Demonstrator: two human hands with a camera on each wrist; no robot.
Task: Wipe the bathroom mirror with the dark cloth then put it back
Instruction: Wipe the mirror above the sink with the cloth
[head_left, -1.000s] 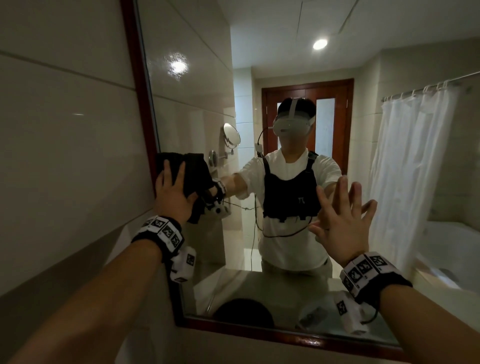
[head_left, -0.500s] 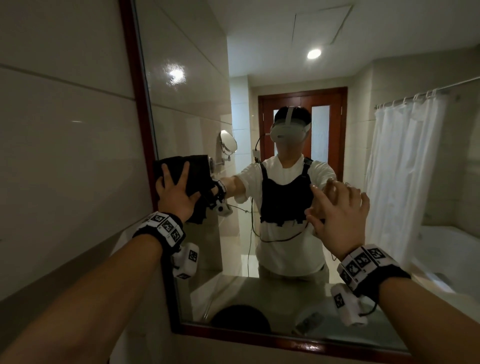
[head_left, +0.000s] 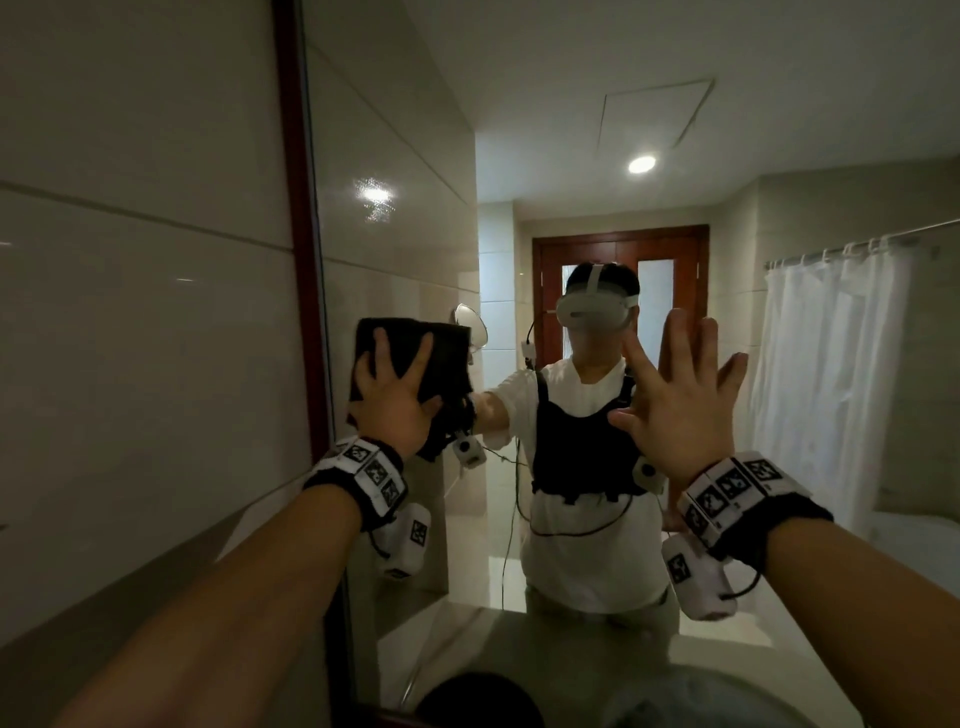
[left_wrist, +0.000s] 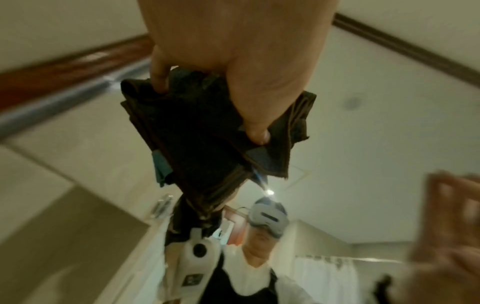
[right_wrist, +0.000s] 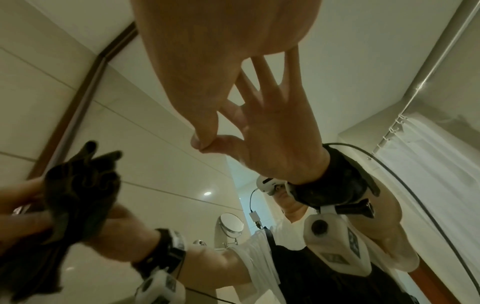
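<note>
The mirror has a dark red frame along its left edge. My left hand presses the folded dark cloth flat on the glass just right of that frame, fingers spread and straight. In the left wrist view, the thumb and a finger of the left hand bear on the cloth. My right hand is raised at the glass further right, fingers spread and holding nothing. The right wrist view shows the right hand with its thumb tip meeting its own reflection.
A glossy tiled wall runs left of the frame. The glass reflects a person, a white shower curtain, a wooden door and a small round wall mirror. A dark round object lies at the bottom edge.
The left hand has slid the cloth up and a little right on the glass. The right hand, loosely curled half a second ago, has risen with fingers spread.
</note>
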